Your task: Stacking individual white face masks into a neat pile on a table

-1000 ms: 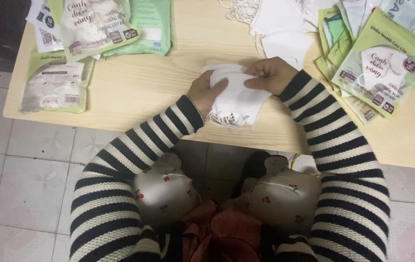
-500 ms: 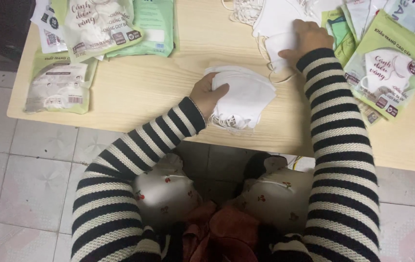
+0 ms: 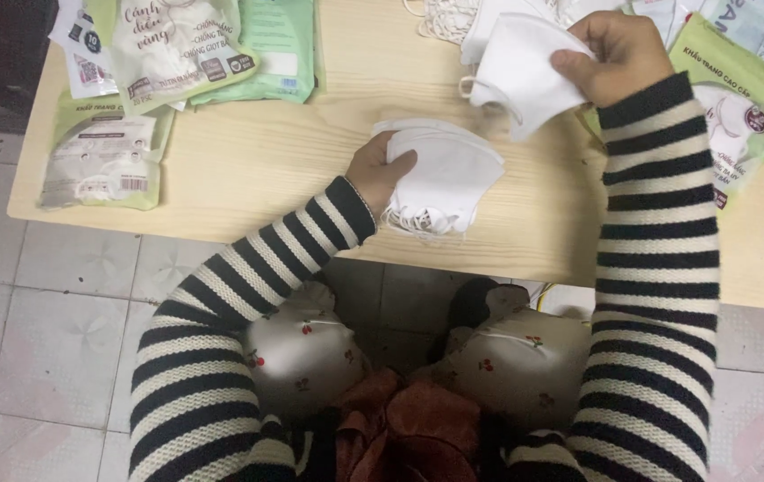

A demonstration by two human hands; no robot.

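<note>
Left hand (image 3: pixel 382 170) curls over the edge of a soft stack of white cloth masks (image 3: pixel 442 183) on the pale wooden table (image 3: pixel 257 161), while right hand (image 3: pixel 614 55), up and to its right, pinches a single white folded mask (image 3: pixel 520 71), lifted clear of the table.
</note>
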